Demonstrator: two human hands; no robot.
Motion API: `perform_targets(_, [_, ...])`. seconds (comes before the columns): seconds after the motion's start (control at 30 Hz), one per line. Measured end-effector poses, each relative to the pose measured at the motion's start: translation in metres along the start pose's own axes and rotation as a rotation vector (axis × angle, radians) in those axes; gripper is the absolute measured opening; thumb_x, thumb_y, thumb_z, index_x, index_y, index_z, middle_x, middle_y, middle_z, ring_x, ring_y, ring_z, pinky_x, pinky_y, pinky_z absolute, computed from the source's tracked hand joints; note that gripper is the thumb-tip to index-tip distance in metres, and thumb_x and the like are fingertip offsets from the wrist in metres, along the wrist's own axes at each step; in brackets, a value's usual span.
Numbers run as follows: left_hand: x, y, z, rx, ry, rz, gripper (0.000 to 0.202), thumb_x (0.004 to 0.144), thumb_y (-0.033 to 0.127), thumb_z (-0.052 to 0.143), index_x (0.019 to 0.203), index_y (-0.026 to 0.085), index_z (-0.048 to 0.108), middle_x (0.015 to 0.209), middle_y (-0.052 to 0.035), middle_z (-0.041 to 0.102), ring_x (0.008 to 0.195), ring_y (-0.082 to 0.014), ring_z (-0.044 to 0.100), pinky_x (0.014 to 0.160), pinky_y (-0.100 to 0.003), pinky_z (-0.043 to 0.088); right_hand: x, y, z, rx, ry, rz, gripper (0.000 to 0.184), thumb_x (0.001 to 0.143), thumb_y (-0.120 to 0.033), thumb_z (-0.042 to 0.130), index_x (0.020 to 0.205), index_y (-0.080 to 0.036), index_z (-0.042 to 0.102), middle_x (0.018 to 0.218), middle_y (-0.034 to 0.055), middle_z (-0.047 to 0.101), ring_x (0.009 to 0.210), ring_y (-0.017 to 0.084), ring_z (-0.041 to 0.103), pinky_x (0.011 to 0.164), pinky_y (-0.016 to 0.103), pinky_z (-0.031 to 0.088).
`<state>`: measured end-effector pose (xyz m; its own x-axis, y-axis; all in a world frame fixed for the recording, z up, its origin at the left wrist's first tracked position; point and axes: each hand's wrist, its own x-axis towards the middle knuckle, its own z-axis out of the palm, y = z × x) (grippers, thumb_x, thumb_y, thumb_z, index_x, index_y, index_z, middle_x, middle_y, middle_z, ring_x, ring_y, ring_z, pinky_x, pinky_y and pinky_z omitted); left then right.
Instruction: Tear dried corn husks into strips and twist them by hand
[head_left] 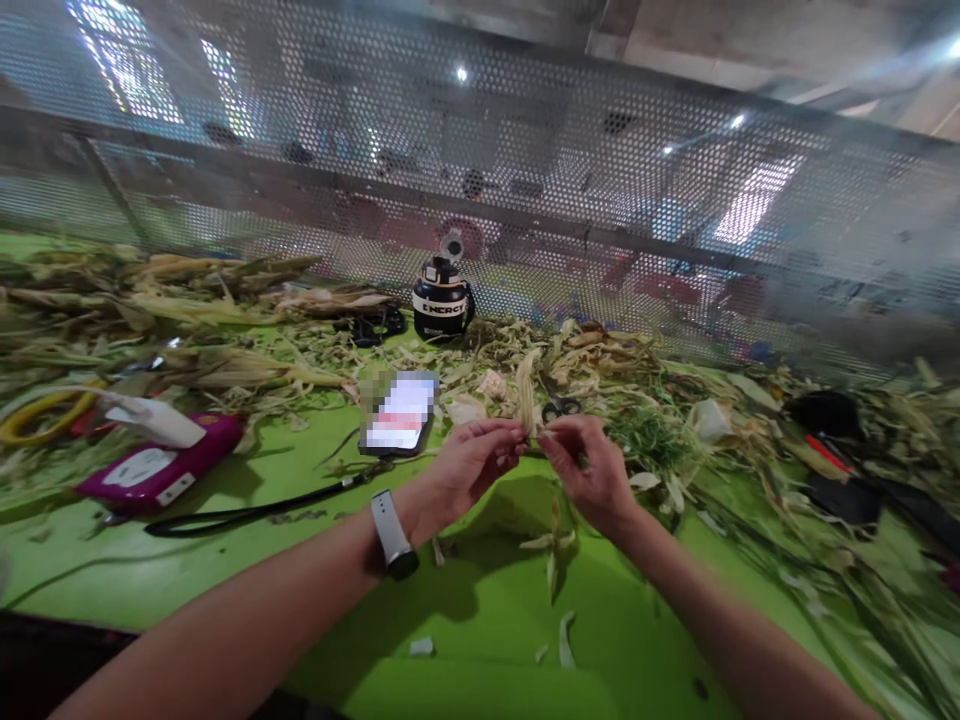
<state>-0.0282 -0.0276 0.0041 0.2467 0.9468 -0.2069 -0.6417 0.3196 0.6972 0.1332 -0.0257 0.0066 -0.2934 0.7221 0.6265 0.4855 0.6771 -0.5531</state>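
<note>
Left hand (472,465) and right hand (589,472) pinch the base of a pale corn husk (527,392) between fingertips. It is raised upright off the green table (480,620), seemingly so both sides stay reachable.

I count two hands at work, the left hand (469,465) and the right hand (592,470), with one pale husk strip (527,392) pinched between them. On the left wrist I see one wristwatch (393,535). Across the green table (480,620) I tally one phone (400,412), one black bottle (442,300), one magenta pouch (157,470), one black lanyard (247,515) and one pair of scissors (561,407). The loose husks (225,300) heaped along the one perforated screen (525,180) are too many for me to count.
</note>
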Motion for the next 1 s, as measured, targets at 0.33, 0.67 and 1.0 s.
perform_targets(0.33, [-0.006,-0.005,0.002,-0.140,-0.039,-0.120,0.012,0.073,-0.001,0.064,0.075,0.010,0.068,0.066,-0.0022,0.067,0.056,-0.0052,0.061,0.059,-0.013,0.050,-0.001,0.009,0.000,-0.216,0.017,-0.288,0.007,0.090,-0.018,0.050,0.091,-0.020,0.057,0.080,0.0048,0.062,0.074,0.016,0.058,0.068,0.026,0.046])
perform_targets(0.67, [-0.007,-0.016,0.001,-0.042,-0.111,0.047,0.015,0.063,0.014,0.078,0.075,0.011,0.070,0.071,-0.0028,0.068,0.061,-0.0073,0.060,0.061,-0.017,0.049,-0.004,-0.001,0.010,-0.258,0.030,-0.056,0.015,0.092,-0.025,0.043,0.081,-0.019,0.051,0.073,0.0040,0.056,0.062,0.015,0.055,0.057,0.025,0.042])
perform_targets(1.0, [-0.010,-0.013,0.000,0.378,-0.163,0.254,0.020,0.071,0.030,0.071,0.084,0.014,0.068,0.074,-0.0009,0.065,0.064,-0.0102,0.055,0.065,-0.024,0.046,-0.007,-0.005,0.017,0.206,0.052,0.275,0.016,0.086,-0.033,0.051,0.077,-0.020,0.046,0.064,-0.0018,0.055,0.054,0.012,0.055,0.050,0.023,0.043])
